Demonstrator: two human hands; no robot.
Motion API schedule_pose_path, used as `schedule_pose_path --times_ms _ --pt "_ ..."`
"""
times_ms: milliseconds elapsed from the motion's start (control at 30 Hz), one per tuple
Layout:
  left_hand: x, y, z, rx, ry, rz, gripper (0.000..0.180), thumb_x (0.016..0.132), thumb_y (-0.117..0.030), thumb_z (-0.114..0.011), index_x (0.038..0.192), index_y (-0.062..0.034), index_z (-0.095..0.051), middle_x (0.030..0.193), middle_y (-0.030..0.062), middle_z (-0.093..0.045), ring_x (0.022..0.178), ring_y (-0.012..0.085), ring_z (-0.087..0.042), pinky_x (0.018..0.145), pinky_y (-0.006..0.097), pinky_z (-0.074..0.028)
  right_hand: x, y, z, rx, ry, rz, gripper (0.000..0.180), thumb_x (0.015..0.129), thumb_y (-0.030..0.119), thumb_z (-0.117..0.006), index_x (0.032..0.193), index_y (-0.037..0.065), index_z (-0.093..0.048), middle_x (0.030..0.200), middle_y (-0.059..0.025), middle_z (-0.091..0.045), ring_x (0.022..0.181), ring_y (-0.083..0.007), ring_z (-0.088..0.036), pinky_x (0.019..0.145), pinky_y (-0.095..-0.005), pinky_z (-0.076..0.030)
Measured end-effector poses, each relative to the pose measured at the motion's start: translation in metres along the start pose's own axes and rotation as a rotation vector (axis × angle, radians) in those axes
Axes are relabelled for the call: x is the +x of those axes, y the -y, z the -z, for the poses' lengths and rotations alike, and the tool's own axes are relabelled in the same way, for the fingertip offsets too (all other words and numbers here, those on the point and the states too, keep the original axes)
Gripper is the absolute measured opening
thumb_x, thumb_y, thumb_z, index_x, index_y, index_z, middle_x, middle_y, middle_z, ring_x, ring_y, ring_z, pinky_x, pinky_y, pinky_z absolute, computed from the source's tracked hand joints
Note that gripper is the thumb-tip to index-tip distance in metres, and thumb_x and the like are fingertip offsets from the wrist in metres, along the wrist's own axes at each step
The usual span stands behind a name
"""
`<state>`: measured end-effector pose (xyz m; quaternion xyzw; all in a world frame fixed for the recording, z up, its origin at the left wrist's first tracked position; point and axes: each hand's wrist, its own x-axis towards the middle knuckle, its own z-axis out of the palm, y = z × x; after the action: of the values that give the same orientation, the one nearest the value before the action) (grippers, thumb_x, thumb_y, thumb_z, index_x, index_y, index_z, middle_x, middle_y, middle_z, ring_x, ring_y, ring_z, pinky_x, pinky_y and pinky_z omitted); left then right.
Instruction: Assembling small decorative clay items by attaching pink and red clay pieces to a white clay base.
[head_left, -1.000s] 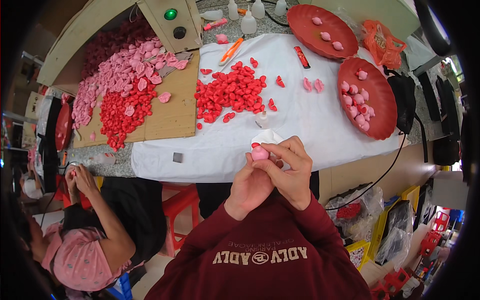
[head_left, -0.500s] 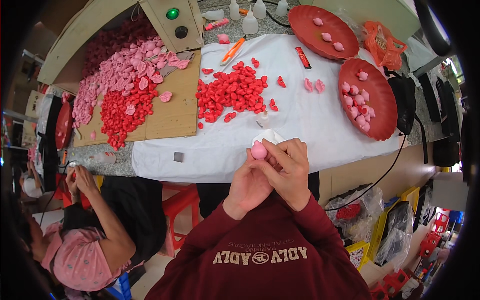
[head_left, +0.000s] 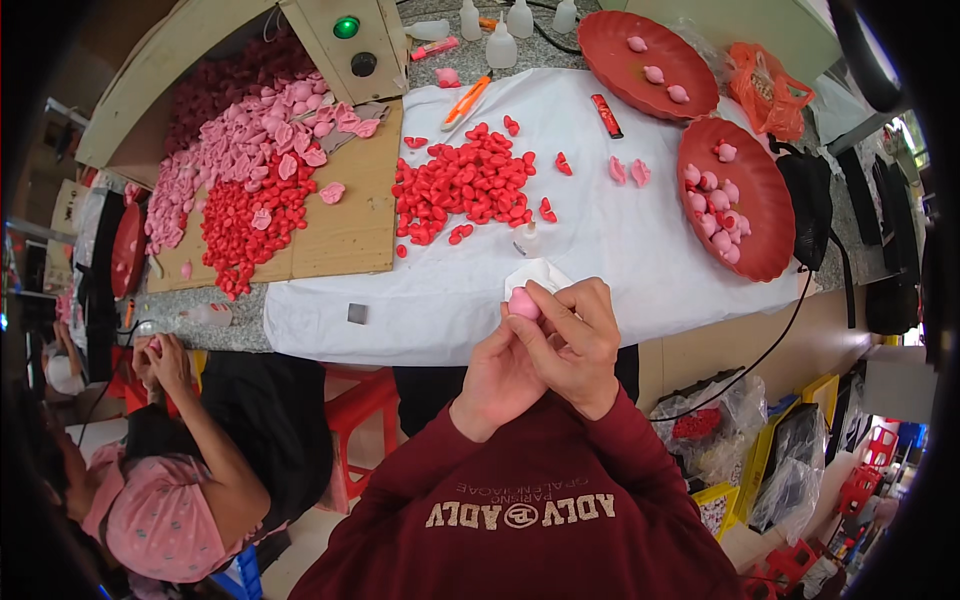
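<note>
A small round pink piece (head_left: 523, 303) is pinched between my two hands over the near edge of the white cloth (head_left: 430, 315). My left hand (head_left: 500, 375) supports it from below and the left, its fingers partly hidden. The thumb and forefinger of my right hand (head_left: 575, 340) press on its right side. Just beyond my fingers lie a folded white tissue (head_left: 540, 271) and a small clear dropper bottle (head_left: 527, 240). Past these, a heap of small red pieces (head_left: 465, 185) spreads over the cloth, and two pink half shells (head_left: 629, 172) lie to its right.
Two red scalloped plates (head_left: 765, 215) with pink pieces stand at the right. On cardboard (head_left: 350, 230) at the left sit pink and red heaps. Orange tweezers (head_left: 466, 103), a red tube (head_left: 606, 116) and white bottles (head_left: 501, 45) lie farther back. A co-worker (head_left: 180, 490) sits at the left.
The pink piece has turned slightly and shifted a little to the right in my fingers. My left hand has moved slightly right with it. The co-worker's hands have moved a little.
</note>
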<state>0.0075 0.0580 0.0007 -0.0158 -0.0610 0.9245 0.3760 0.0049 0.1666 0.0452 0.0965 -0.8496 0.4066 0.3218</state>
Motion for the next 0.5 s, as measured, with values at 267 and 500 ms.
schedule_pose_path --times_ms 267,500 --pt "-0.001 0.003 -0.012 0.168 -0.137 -0.012 0.039 0.094 -0.035 -0.037 0.122 -0.0081 -0.041 0.12 0.0079 -0.045 0.114 0.0207 -0.042 0.097 0.036 -0.034 -0.006 -0.003 0.004 0.057 -0.029 -0.026 0.034 0.06 0.004 -0.074 0.093 0.001 -0.066 0.07 -0.0036 -0.05 0.067 -0.0176 -0.045 0.057 -0.0262 -0.038" --pt "-0.003 -0.01 -0.016 1.32 -0.342 -0.393 0.024 0.08 -0.01 -0.063 0.102 -0.0036 -0.055 0.098 0.0069 -0.057 0.093 0.0179 -0.054 0.082 0.027 -0.043 -0.02 -0.019 0.022 0.351 0.096 -0.237 0.03 0.069 0.004 -0.07 0.099 0.002 -0.066 0.072 -0.0024 -0.052 0.07 -0.0145 -0.047 0.059 -0.0255 -0.039"
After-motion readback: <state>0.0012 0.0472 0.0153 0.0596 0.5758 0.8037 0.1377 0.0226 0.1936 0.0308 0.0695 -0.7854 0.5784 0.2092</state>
